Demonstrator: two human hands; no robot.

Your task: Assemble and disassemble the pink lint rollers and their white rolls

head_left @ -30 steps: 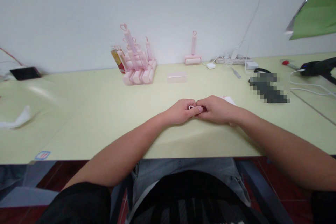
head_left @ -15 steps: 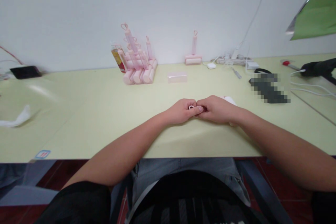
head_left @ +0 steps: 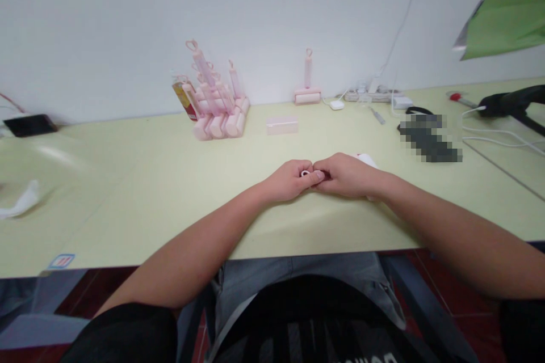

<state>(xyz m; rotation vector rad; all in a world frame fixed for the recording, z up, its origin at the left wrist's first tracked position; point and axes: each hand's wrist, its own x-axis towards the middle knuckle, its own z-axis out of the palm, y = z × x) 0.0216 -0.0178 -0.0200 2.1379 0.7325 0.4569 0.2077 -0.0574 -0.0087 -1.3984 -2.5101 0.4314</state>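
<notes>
Where left hand (head_left: 287, 182) meets right hand (head_left: 347, 174), a pale loop (head_left: 303, 172) curves

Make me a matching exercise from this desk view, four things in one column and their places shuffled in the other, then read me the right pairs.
1. Pale loop
2. Lone pink roller
3. Green sheet
4. Clear case

A. Standing handle up by the wall
B. Lying on the desk
C. Beside the thumb of the left hand
D. Upper right of the picture

Pairs: 1-C, 2-A, 3-D, 4-B.
</notes>
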